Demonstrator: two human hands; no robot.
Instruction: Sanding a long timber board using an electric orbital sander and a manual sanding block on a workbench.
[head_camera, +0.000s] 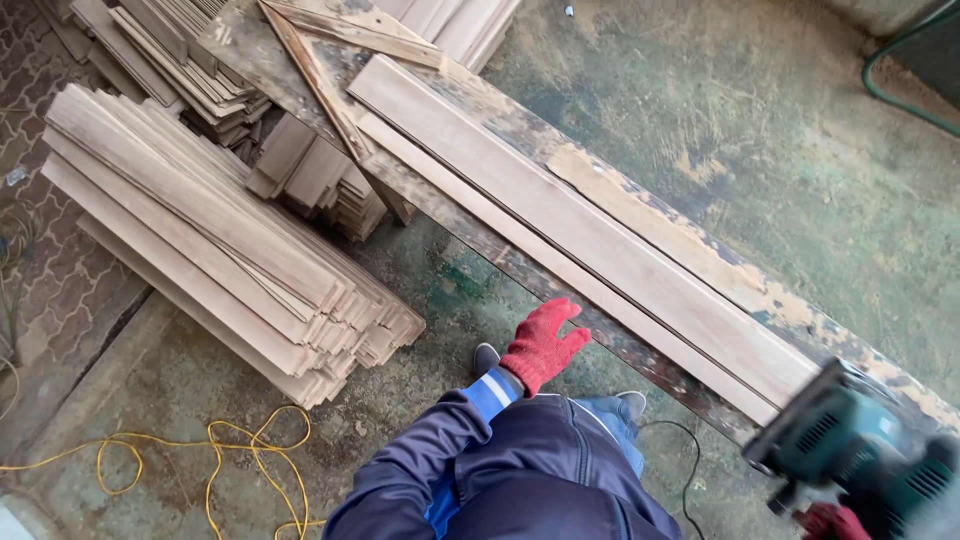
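So the long workbench (640, 195) runs slantwise across in front of me, its top worn and blotched, and on it lie the wide plank (560, 205) and a narrow strip (520, 235) tight along its near edge. Both reach from the far left end down toward my right. To do this pass well, I judge the plank has to stay flat and pressed against the strip, so nothing rocks under the machine.

Next down in size, the stack of boards (230, 240) sits on the floor to my left, well apart from the bench, and a yellow cord (215, 455) loops over the concrete near my feet; I would keep my step clear of it.

At the near right end of the plank sits the green sander (855, 450), blurred, its base on or just over the wood. My right hand (830, 522) is at its lower edge in a red glove, mostly cut off, so I cannot tell how the fingers sit on it.

My left hand (542, 343), also red-gloved, hangs open near the bench's front edge, fingers spread, holding nothing. I think it should steady the plank, well away from the sander.
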